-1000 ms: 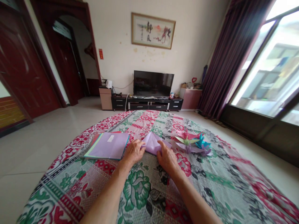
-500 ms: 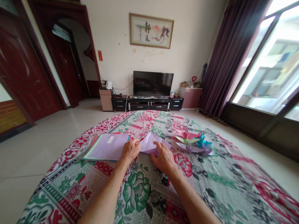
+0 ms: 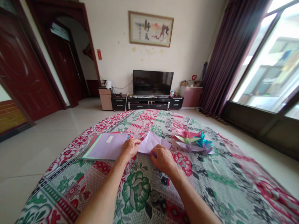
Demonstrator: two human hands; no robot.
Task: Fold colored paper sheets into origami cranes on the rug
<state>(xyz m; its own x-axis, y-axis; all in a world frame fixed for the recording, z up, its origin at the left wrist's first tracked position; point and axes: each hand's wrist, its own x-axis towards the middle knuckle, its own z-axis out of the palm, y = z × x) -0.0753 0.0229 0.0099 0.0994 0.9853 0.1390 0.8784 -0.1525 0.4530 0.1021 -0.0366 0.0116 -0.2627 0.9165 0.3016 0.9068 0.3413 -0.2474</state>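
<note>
A creased sheet of purple paper [image 3: 149,141], partly folded, lies on the table between my hands. My left hand [image 3: 130,148] pinches its left corner, thumb and fingers closed on the edge. At the near right edge, my right hand [image 3: 162,156] grips the same paper with bent fingers and thumb together. Left of my left hand rests a stack of coloured paper [image 3: 105,147], purple on top with a small white label. Several folded paper cranes [image 3: 195,141] in pink, green, blue and purple sit to the right.
A patterned floral tablecloth [image 3: 136,191] covers the round table. Beyond it stand a low black TV cabinet [image 3: 149,104] and a television [image 3: 153,83]. A dark curtain [image 3: 230,56] hangs beside the window on the right; wooden doors are at the left.
The fingers of my right hand have curled in and closed on the near edge of the purple paper. My left hand stays at the left corner.
</note>
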